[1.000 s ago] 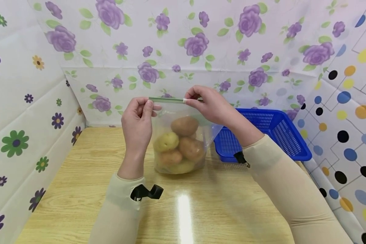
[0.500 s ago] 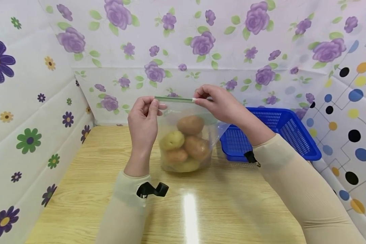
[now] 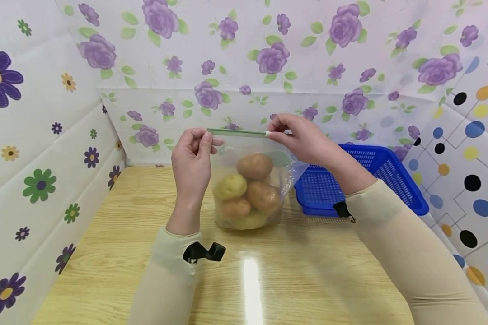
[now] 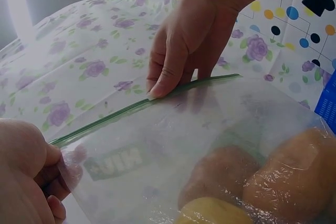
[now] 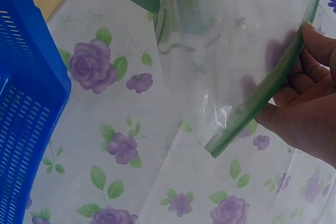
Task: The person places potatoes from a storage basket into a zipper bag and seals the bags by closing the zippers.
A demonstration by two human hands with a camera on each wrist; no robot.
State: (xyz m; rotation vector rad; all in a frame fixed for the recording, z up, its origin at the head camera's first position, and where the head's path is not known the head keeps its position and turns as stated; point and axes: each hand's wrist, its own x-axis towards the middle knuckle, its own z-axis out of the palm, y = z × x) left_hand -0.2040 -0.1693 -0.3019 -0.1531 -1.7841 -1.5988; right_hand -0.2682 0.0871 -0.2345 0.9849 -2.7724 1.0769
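A clear zip bag point(image 3: 248, 221) with a green zip strip point(image 3: 236, 132) along its top stands on the table, holding several potatoes point(image 3: 255, 167), some brown and one yellowish. My left hand point(image 3: 192, 160) pinches the bag's top left corner between thumb and fingers. My right hand point(image 3: 298, 137) pinches the green strip nearer its right end, thumb in front and fingers behind. In the left wrist view the strip runs taut between the left hand point(image 4: 26, 171) and the right hand point(image 4: 184, 45). The strip's free end point(image 5: 214, 149) sticks out past the right fingers in the right wrist view.
A blue plastic basket point(image 3: 402, 194) stands right of the bag, partly behind my right forearm. The wooden table point(image 3: 138, 271) lies under everything. Flowered cloth point(image 3: 244, 54) hangs at the back, with patterned cloths at both sides.
My right hand has slid rightward along the green strip, away from the left hand. The left hand keeps its pinch on the corner. The head view has shifted slightly.
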